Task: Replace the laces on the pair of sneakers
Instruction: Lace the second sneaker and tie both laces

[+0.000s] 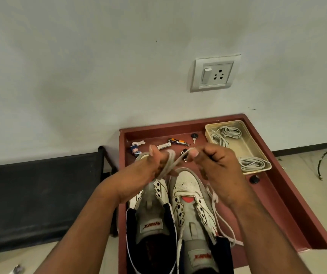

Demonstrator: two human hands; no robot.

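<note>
Two white high-top sneakers with dark collars stand side by side on a red table, toes toward the wall. The left sneaker and the right sneaker both show bare eyelets. Above their toes my left hand has a pale lace looped round its fingers. My right hand pinches the same lace between thumb and fingers. Another pale lace trails on the table beside the right sneaker.
A beige tray at the table's far right holds several coiled white laces. Small items lie near the far edge: a figurine keychain, a nail clipper, keys. A wall socket sits above. A dark bench stands left.
</note>
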